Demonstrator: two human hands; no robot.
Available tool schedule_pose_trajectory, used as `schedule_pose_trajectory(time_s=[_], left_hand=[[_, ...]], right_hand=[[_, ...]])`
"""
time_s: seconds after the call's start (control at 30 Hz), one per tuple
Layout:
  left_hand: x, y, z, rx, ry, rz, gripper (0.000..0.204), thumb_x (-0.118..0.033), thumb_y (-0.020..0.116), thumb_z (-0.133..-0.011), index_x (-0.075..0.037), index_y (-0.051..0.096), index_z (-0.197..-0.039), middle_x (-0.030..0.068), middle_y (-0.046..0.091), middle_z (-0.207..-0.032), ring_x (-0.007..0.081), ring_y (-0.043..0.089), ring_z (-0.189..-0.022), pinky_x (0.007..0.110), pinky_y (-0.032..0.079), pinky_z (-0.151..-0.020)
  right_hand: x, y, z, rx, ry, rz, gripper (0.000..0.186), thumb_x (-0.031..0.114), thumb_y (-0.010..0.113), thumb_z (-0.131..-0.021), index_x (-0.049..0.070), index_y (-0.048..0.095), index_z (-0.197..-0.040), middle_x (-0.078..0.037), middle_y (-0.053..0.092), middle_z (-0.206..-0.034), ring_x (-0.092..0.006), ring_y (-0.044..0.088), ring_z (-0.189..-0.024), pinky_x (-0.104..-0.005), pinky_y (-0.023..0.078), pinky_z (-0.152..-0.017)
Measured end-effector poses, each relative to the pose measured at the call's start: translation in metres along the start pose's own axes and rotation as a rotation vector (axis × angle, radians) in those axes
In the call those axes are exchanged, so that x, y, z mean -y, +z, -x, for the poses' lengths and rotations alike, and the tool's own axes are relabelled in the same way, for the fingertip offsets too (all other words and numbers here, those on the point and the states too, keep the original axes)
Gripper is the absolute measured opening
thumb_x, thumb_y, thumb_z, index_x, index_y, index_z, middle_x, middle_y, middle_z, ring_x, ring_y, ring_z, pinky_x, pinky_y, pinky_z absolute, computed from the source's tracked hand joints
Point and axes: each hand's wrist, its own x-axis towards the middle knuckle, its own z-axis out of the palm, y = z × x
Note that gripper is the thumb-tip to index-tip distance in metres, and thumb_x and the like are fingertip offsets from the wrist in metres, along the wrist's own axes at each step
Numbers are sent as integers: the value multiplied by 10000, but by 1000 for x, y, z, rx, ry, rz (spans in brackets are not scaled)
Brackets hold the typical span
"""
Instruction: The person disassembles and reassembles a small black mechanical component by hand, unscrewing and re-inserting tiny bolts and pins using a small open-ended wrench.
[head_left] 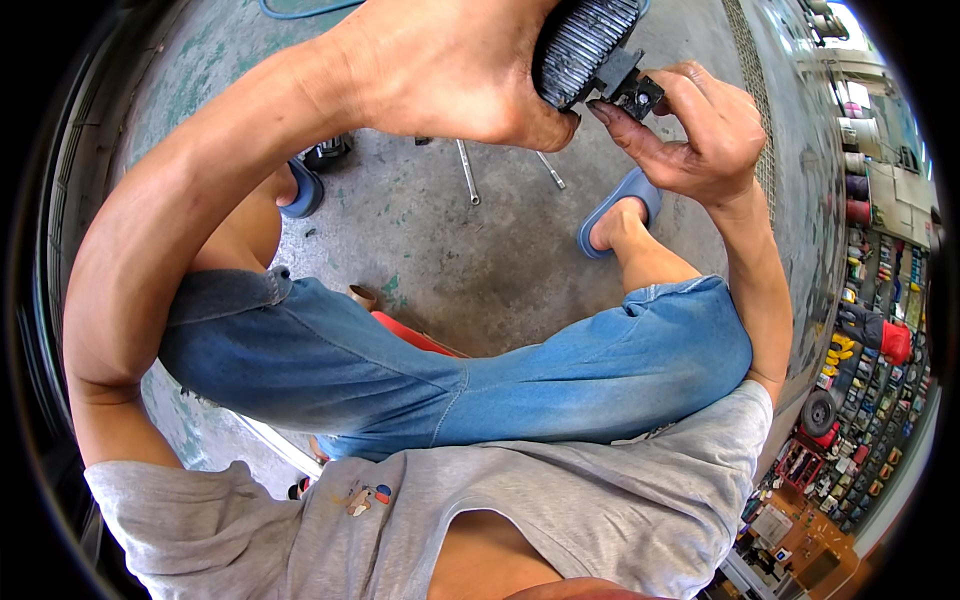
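- Left arm: enters from the lower left, bends sharply at the elbow at 9 o'clock, forearm runs toward 12 o'clock.
- Left hand: at 12 o'clock, back facing the camera, fingers curled closed in a grip.
- Right arm: rises along the right side toward 1 o'clock, wrist flexed.
- Right hand: at 1 o'clock, thumb and fingertips pinched together, pointing toward the left hand.

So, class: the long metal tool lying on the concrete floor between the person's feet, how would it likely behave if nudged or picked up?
The metal tool looks thin, straight and shiny, so it is probably stiff and fairly heavy for its size. Its slim shaft suggests it might roll on the concrete floor if pushed sideways. Its polished surface could be slippery to grip.
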Motion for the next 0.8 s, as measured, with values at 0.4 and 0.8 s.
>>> schedule_pose_trajectory(time_s=[0.4,0.8], left_hand=[[13,7,-5,-48,74,-101,809,-170,828,-682,16,393,-1338,196,694,-904,350,725,-794,398,567,-730],[0,2,-3,-18,0,-53,819,-176,831,-689,11,376,-1344,198,693,-909,364,723,-804,406,565,-742]], right_hand=[[4,2,-6,-34,-29,6,337,178,941,-686,15,711,-872,-53,670,-710,-149,598,-525,-263,434,-461],[2,-2,-6,-43,-48,22,347,178,944,-676,19,701,-865,-47,634,-669,-152,596,-518,-267,424,-454]])
